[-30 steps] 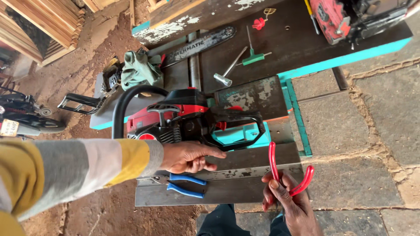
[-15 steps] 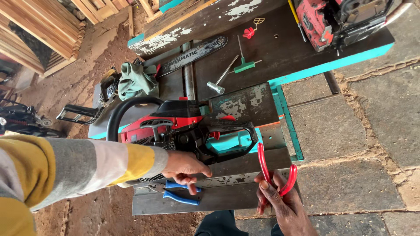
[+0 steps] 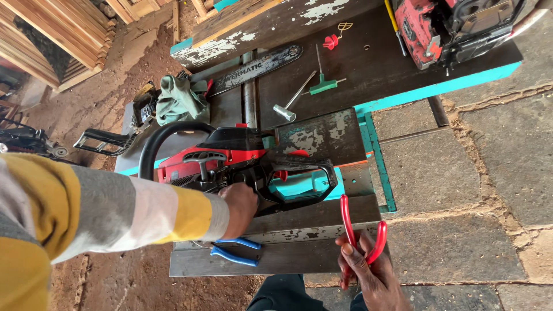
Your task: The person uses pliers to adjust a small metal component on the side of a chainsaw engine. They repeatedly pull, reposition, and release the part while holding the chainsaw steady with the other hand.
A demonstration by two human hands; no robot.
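Blue-handled pliers [image 3: 233, 254] lie on the lower plank of the dark tabletop [image 3: 374, 69]. Farther back: a detached guide bar [image 3: 256, 68], a green rag [image 3: 180, 99], a metal socket wrench [image 3: 294, 99], a green T-handle key [image 3: 322, 83] and a small red cap [image 3: 330, 41]. A second red chainsaw [image 3: 455, 26] occupies the far corner. Stone paving [image 3: 478, 173] lies beside stacked timber [image 3: 52, 34].

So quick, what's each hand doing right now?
Left hand: closed against the body of the red chainsaw; whether it truly grips cannot be told.
Right hand: closed, holding red-handled pliers.
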